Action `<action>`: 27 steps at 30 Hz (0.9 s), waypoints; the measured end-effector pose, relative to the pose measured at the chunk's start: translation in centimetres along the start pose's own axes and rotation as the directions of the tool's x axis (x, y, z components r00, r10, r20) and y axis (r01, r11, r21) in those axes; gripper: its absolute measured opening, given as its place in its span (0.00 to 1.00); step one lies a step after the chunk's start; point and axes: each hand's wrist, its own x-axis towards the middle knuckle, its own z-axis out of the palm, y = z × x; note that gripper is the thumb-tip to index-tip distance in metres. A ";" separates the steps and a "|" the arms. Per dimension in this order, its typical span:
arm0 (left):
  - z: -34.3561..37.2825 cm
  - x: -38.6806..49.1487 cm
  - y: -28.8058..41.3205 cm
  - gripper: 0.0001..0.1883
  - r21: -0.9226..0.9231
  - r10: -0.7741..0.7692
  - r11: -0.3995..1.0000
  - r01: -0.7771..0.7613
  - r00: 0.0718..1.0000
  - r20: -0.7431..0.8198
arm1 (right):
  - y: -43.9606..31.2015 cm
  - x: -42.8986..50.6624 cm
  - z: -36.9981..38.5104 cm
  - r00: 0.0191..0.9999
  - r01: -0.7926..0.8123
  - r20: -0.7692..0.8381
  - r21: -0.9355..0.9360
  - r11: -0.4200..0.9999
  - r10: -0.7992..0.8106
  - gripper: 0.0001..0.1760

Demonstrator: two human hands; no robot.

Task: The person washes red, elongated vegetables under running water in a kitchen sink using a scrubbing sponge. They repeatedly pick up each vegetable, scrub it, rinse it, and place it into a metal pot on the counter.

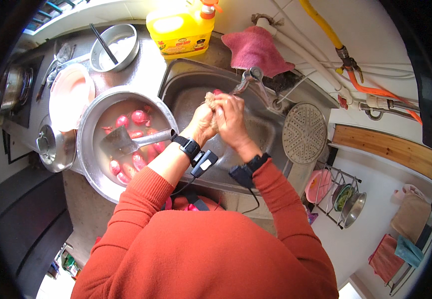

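Note:
Over the stainless steel sink (189, 84), my hands are pressed together around a bunched beige cloth (210, 100). My left hand (201, 119) grips it from the left side. My right hand (232, 117) closes over it from the right, fingers folded. A bit of something red (217, 91) pokes out at the top of the grip; too little shows to tell what it is. The metal tap (255, 74) is just beyond my right hand. Left of the sink, a large metal basin (84, 149) holds cloudy water, several red radishes (140, 117) and a metal spatula (118, 142).
A yellow jug (182, 33) stands behind the sink, and a pink cloth (255, 50) hangs by the tap. On the right edge rests a perforated steamer plate (304, 132). A pink bowl (72, 93), metal pan (132, 46) and lidded pot (57, 145) crowd the left.

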 end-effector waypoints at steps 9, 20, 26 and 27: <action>3.0 -1.2 -0.7 0.09 0.420 0.018 0.896 0.143 0.934 -0.356 | 4.5 4.7 -0.7 0.856 -0.512 0.117 0.328 0.794 0.504 0.05; 2.5 -1.8 -0.9 0.11 0.612 -0.002 0.765 0.199 0.952 -0.307 | 5.1 1.4 -0.1 0.824 -0.566 0.274 0.386 0.728 0.496 0.08; 4.8 -3.7 -0.5 0.18 0.465 -0.020 0.878 0.111 0.980 -0.198 | 12.4 1.2 -1.7 0.711 -0.701 0.363 0.305 0.644 0.602 0.12; 5.0 -3.7 -0.1 0.18 0.394 -0.027 0.916 0.081 0.990 -0.142 | 12.3 1.0 -1.8 0.770 -0.635 0.291 0.435 0.638 0.568 0.11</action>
